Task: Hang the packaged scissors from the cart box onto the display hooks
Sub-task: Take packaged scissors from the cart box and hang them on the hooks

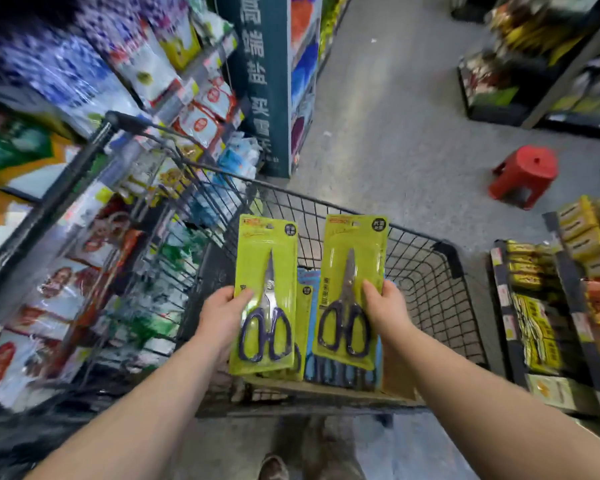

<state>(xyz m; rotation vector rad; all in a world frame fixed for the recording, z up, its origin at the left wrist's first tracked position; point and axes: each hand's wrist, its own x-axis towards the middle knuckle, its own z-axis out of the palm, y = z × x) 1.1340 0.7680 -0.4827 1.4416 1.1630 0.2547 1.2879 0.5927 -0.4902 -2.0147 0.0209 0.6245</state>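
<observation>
Holding two green scissors packs above the cart box (397, 375).
Left grip (222, 315) pinches the left pack (267, 271) by its edge, right grip (385, 311) the right pack (355, 258); more packs (343, 372), perhaps blue-backed, stand in the box.

Wire cart (430, 268) stands on grey floor (395, 133). Cardboard box (399, 379) sits in cart's near end, under fingers of left hand (222, 317) and right hand (385, 313), which grip left pack (267, 237) and right pack (357, 237). In box: green packs (305, 341) below left fingers, blue packs (342, 374) below right fingers, side by side, touching. Red stool (523, 174) on floor, well beyond right fingertips, apart from cart. Shoe (272, 467) on floor, behind both wrists.
</observation>
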